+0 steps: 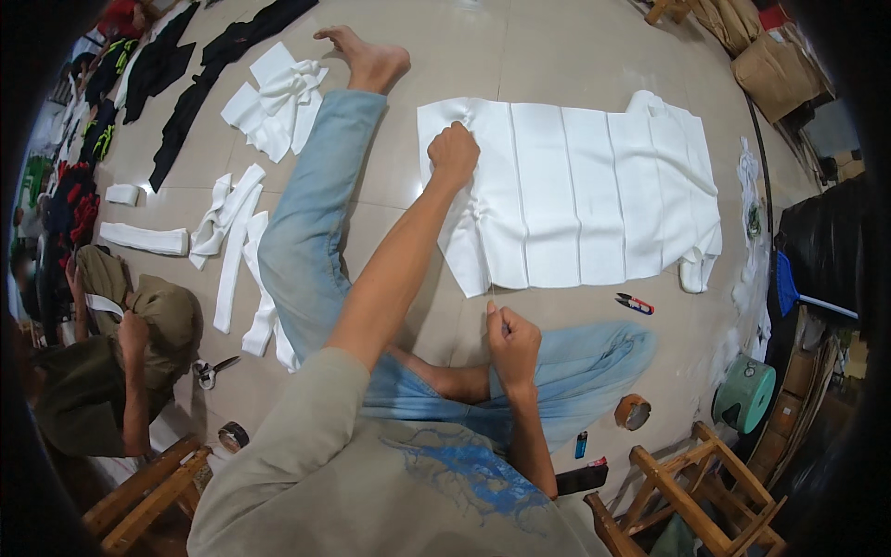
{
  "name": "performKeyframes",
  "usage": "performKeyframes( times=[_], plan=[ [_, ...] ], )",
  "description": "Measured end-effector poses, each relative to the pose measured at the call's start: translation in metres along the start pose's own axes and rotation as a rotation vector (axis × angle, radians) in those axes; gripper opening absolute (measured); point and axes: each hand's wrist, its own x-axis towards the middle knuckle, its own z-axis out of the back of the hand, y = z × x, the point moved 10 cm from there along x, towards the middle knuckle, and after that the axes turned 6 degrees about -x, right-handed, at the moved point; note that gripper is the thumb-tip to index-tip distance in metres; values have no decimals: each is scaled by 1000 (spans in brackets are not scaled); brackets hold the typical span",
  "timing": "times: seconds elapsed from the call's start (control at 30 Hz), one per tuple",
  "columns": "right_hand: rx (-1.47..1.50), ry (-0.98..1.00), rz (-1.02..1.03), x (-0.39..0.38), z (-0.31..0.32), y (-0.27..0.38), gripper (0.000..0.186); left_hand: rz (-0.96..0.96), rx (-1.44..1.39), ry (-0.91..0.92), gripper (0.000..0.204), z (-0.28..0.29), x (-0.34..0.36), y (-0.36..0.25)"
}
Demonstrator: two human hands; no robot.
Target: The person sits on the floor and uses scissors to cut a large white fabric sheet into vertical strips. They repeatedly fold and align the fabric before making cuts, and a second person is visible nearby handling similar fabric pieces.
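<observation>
Spread on the floor ahead of me is a white ribbed knit fabric panel, seamed across in several bands. Its left part is puckered along a line between my hands. My left hand is closed in a fist on the panel's far left part, and the cloth bunches around it. Nearer to me, just below the panel's near left corner, my right hand pinches a thin thread that runs up to the cloth. Right of that hand, a pair of red and black thread snips lies on the floor.
White fabric strips and a white cloth heap lie left of my outstretched leg. Another person sits at left, near scissors. A brown tape roll, blue lighter, green roll and wooden stool stand at right.
</observation>
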Motion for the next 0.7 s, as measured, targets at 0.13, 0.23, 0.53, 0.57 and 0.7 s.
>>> performKeyframes(
  times=[0.13, 0.23, 0.53, 0.57, 0.7],
  plan=[
    [-22, -10, -29, -15, 1, -11, 39, 0, -27, -51, 15, -13, 19, 2],
    [2, -14, -6, -27, 5, -10, 39, -8, -44, -57, 22, -12, 30, 4],
    [77, -77, -3, -40, 12, -13, 35, 50, -134, -19, 30, -12, 37, 0],
    [78, -80, -13, -38, 12, -13, 35, 46, -136, -5, 29, -13, 36, -3],
    [83, -83, -35, -36, 9, -22, 35, 26, -118, 9, 40, -8, 41, -4]
  ],
)
